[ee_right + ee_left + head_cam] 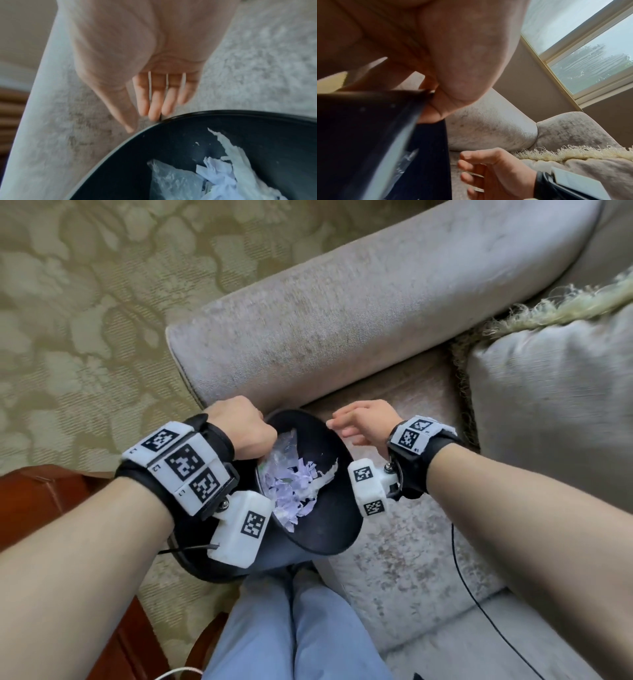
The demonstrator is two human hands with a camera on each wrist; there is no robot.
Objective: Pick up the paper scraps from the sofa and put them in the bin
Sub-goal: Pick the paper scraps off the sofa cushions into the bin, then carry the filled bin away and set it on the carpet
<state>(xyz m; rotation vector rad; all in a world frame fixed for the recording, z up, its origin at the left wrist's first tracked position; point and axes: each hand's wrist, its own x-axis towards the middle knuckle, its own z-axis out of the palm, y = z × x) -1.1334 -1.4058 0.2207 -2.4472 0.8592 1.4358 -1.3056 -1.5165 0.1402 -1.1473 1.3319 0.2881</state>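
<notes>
The left hand [245, 430] gripped the rim of the black bin [337, 515] – paper scraps [291, 491] lay inside – while the right hand [364, 421], fingers relaxed, hovered at its 1 o'clock over the sofa [404, 559]

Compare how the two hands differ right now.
The left hand grips the rim of the black bin; the right hand holds nothing. The left hand's fingers are curled; the right hand's fingers are straight and loose. The left touches the bin; the right hovers beside its rim. Both wear marker wristbands.

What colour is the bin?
Black: the round plastic bin, best seen in the head view.
</notes>
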